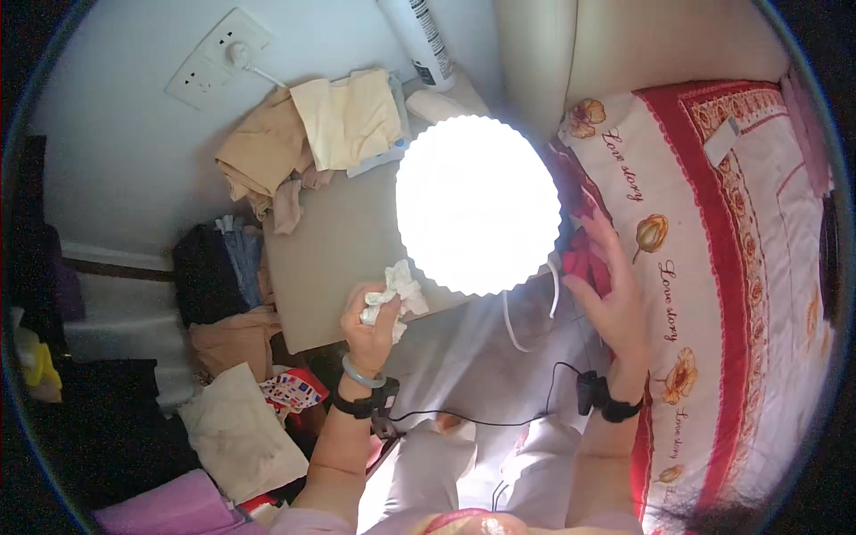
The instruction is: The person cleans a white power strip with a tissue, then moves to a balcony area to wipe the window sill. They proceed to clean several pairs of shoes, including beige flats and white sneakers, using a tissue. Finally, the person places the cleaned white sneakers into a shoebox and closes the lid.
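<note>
My left hand [373,323] is shut on a crumpled white tissue [395,292] over the front edge of a beige bedside table [330,259]. A round lit lamp [478,204] with a scalloped rim glows white on the table, to the right of the tissue. My right hand [615,290] is spread open at the lamp's right edge, against a red cloth [581,256] and the side of the bed. Whether it touches the lamp I cannot tell. Both wrists wear black bands with a cable between them.
Folded beige and cream clothes [312,134] lie on the table's far part, beside a white spray bottle [419,40]. A wall socket [218,55] with a plug is behind. A red and white floral bed cover [722,267] fills the right. Clothes and bags [236,428] pile on the floor at left.
</note>
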Demonstrator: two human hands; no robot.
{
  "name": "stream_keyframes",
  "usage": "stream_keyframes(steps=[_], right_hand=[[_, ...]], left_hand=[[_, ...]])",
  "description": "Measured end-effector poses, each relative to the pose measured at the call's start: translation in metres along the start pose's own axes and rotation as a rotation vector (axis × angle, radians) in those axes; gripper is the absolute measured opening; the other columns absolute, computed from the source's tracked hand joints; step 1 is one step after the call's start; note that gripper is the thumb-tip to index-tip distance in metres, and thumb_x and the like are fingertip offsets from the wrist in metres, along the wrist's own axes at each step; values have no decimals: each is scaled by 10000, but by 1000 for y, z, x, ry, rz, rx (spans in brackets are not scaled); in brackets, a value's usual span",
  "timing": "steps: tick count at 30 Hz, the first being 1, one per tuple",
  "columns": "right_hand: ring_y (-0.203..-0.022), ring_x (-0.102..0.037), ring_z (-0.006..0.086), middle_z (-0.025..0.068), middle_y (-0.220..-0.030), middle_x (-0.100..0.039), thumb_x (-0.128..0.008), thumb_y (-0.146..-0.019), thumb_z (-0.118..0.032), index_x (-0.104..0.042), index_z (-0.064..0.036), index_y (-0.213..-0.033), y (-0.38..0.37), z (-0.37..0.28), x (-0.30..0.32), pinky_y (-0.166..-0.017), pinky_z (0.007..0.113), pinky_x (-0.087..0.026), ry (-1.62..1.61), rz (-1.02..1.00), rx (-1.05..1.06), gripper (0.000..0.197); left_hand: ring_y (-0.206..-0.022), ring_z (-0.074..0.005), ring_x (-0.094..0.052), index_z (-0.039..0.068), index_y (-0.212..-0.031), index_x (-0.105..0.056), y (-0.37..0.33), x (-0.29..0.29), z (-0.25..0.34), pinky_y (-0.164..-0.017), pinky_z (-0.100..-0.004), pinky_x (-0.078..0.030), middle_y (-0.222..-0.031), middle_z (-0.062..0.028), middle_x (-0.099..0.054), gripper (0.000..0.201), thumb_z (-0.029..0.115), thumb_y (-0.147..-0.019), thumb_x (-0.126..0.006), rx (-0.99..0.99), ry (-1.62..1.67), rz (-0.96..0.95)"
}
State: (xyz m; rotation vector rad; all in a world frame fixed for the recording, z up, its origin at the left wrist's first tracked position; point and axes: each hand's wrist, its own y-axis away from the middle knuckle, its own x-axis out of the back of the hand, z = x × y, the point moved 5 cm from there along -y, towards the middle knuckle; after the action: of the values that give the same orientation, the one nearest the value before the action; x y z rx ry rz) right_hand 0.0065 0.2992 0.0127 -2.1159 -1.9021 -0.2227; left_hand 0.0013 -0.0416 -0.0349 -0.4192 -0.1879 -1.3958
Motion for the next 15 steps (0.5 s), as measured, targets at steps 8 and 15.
stream_keyframes(steps=[8, 15], right_hand=[[-979, -629, 154, 118, -1050, -677, -534, -922, -25, -600, 17, -1160, 100, -5, 25, -885, 274, -471, -216, 371, -347, 251], [-742, -650, 184, 111, -859, -682, -583, -881, -44, -652, -3, -1036, 209, -122, 26, -681, 282, -504, 62, 67, -295, 174]], left_hand=[[-743, -186, -598, -20, -925, -622, -6, -8, -18, -669, -301, -486, -839, -94, -614, 169, 97, -816, -676, 188, 27, -17], [-642, -126, -596, 13, -931, -666, 42, 6, 52, -585, -278, -478, -774, -54, -656, 221, 211, -836, -686, 651, 246, -107]])
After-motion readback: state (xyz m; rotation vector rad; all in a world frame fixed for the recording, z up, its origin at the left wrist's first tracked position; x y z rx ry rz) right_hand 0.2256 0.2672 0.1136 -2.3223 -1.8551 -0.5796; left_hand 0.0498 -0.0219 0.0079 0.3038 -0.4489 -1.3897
